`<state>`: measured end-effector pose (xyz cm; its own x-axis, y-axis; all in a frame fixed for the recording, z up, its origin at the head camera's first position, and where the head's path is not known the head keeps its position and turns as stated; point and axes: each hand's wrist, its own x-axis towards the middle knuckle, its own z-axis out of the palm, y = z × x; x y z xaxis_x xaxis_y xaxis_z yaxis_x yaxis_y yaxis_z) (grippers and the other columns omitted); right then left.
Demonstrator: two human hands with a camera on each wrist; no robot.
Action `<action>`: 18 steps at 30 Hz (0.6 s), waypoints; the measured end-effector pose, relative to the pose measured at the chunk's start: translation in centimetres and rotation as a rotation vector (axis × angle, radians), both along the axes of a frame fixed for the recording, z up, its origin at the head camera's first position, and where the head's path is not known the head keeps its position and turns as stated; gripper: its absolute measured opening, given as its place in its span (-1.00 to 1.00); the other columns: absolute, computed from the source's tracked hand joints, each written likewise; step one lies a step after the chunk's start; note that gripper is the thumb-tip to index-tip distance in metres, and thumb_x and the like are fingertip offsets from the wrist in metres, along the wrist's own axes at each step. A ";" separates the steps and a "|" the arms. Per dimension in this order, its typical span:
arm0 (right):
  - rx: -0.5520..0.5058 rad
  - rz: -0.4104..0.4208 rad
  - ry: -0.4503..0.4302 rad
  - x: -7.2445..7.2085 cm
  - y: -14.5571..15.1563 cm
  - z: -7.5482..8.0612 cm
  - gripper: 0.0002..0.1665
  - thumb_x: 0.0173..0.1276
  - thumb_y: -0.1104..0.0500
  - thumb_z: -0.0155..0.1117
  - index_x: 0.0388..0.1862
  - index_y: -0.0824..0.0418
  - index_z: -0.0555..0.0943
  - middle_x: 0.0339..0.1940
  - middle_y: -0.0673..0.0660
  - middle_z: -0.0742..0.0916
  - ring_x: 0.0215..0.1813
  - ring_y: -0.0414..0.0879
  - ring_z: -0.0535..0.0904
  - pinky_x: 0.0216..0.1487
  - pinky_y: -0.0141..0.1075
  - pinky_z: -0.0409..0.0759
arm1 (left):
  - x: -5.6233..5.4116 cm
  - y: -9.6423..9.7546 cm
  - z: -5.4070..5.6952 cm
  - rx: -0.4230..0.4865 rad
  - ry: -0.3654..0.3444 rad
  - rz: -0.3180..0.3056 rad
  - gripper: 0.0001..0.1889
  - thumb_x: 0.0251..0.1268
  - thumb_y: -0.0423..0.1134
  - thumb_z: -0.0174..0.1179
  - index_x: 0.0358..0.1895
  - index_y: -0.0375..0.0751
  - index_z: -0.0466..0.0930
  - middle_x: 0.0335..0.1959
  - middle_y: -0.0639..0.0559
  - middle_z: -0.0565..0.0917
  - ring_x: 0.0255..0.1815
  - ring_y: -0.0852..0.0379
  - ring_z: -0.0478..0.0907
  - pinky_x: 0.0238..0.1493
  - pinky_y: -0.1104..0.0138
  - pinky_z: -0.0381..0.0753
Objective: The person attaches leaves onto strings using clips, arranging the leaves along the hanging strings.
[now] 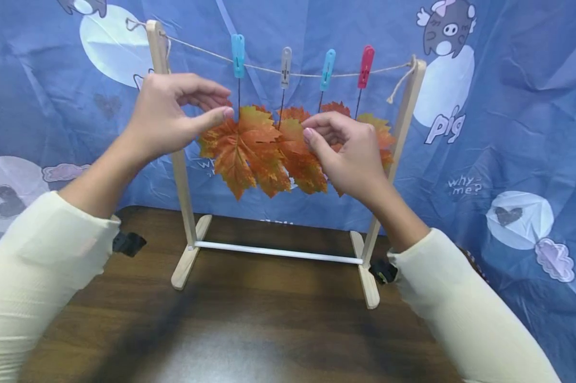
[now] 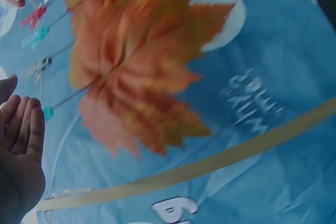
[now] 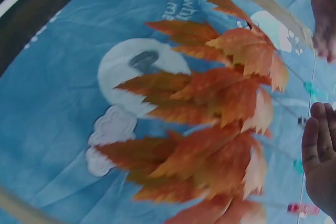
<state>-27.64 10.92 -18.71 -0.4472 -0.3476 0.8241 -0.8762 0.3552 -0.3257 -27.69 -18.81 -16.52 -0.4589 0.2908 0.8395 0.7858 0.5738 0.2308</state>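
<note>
Several orange maple leaves (image 1: 239, 151) hang by dark stems from a string (image 1: 199, 49). A blue clothespin (image 1: 238, 56), a clear one (image 1: 286, 67), a second blue one (image 1: 327, 70) and a red one (image 1: 366, 67) clip them there. My left hand (image 1: 165, 114) is beside the leftmost leaf, fingers loosely bent, gripping nothing. In front of the leaves on the right, my right hand (image 1: 347, 151) is raised with relaxed fingers and holds nothing. Both wrist views show bare palms apart from the leaves. The right hand partly covers the rightmost leaves in the head view.
The string is tied between a left wooden post (image 1: 182, 191) and a right one (image 1: 408, 111). A white rod (image 1: 278, 252) joins the posts low down. The frame stands on a dark wooden table (image 1: 249, 308) before a blue printed cloth (image 1: 508, 133).
</note>
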 end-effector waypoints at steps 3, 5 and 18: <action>-0.006 -0.011 0.059 0.1 1.9 -1.2 -0.86 0.45 0.33 0.32 -0.13 0.42 0.73 -0.36 0.15 0.80 -0.38 -0.25 0.66 -0.31 -0.43 0.60 | 0.5 0.2 -2.5 -0.008 0.025 -0.077 -0.77 0.17 -0.36 0.50 -0.10 -0.30 0.80 -0.32 -0.03 0.81 -0.34 0.40 0.65 -0.20 0.52 0.59; -0.011 -0.027 0.073 0.3 3.0 -2.0 -0.87 0.43 0.34 0.34 -0.13 0.41 0.73 -0.36 0.14 0.80 -0.39 -0.29 0.64 -0.33 -0.46 0.56 | 0.8 0.2 -4.3 -0.026 0.049 -0.111 -0.77 0.15 -0.38 0.51 -0.11 -0.31 0.80 -0.34 -0.02 0.80 -0.36 0.32 0.67 -0.22 0.52 0.59; 0.015 -0.208 0.092 1.1 8.2 -9.2 -0.91 0.38 0.33 0.37 -0.19 0.31 0.77 -0.39 0.05 0.80 -0.42 -0.15 0.66 -0.33 -0.44 0.48 | 1.2 1.9 -14.7 -0.045 -0.063 -0.172 -0.81 0.17 -0.38 0.48 -0.14 -0.25 0.79 -0.34 0.14 0.76 -0.36 0.26 0.68 -0.26 0.40 0.65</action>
